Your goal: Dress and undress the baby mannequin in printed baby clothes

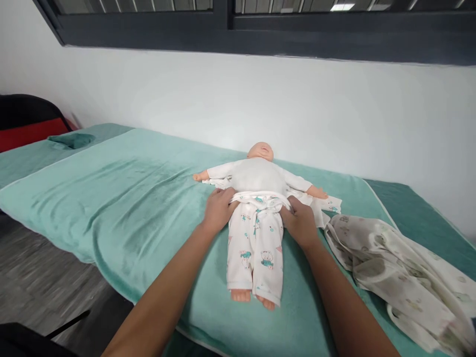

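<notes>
A baby doll (258, 173) lies on its back with both arms spread and its head toward the wall. White printed pants (255, 248) cover its legs, and its toes stick out of the cuffs. My left hand (219, 207) pinches the waistband on one side; my right hand (298, 218) grips it on the other. The waistband sits across the doll's belly, below its plain white torso. A white printed baby top (330, 204) is spread under the doll, partly hidden by it.
A green plush blanket (141, 173) covers the bed. A crumpled printed cloth (394, 267) lies at the right. A white wall (167, 94) and dark window frame (148, 32) stand behind. At the far left are a black and red chair-like object (29, 119) and the grey floor (40, 267).
</notes>
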{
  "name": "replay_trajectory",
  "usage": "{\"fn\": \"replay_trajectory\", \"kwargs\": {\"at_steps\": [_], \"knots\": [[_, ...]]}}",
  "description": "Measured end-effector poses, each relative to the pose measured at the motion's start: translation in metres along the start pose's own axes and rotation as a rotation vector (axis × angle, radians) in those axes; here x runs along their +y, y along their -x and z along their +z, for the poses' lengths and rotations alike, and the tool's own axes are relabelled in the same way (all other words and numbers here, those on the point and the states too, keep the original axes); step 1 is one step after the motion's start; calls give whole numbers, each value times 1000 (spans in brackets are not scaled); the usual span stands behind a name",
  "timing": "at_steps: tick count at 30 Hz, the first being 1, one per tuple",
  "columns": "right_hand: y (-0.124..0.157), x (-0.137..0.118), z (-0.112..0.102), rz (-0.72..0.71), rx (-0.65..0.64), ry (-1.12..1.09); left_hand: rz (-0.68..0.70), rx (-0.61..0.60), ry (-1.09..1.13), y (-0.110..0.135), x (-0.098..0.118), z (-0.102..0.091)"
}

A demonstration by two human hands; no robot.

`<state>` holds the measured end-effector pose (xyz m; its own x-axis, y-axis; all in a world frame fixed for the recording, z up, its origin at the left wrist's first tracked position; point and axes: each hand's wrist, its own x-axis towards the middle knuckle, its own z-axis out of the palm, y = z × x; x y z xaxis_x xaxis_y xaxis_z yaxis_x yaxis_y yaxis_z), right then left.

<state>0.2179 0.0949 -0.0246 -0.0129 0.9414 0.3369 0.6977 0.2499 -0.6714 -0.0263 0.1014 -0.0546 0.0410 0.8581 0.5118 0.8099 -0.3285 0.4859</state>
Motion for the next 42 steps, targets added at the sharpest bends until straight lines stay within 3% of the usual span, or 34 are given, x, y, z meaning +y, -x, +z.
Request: {"fn": "replay_trajectory", "kwargs": {"at_steps": [3,5,7,10,12,14,18,21,25,27,30,34,37,42], "knots": [[-4,-2,11,75,116,11,-111,36,-46,-10,6,6],[-7,0,14,114,99,-43,-162,18,53,-14,9,7],[-8,6,12,125,7,-142,-197,-24,215,-12,11,3],[-5,13,2,91,-229,-249,-246,-143,409,-1,11,-7],[-1,15,-5,49,-366,-262,-261,-216,447,7,11,-13],[4,15,-9,26,-424,-250,-251,-236,429,13,11,-16],[8,10,-6,49,-373,-228,-153,-164,262,17,12,-12],[10,4,3,52,-251,-249,-106,-74,93,19,12,-6],[13,-3,14,98,-16,-183,-172,28,-22,20,14,-1],[13,-5,17,121,37,-162,-207,32,-8,18,16,-1],[13,-3,15,124,-21,-208,-235,-35,120,15,17,-5],[20,2,1,78,-278,-270,-244,-150,353,24,18,-17],[32,2,-7,20,-435,-276,-154,-192,363,39,20,-23],[53,-4,-5,-84,-380,-282,-40,-112,193,56,24,-19]]}}
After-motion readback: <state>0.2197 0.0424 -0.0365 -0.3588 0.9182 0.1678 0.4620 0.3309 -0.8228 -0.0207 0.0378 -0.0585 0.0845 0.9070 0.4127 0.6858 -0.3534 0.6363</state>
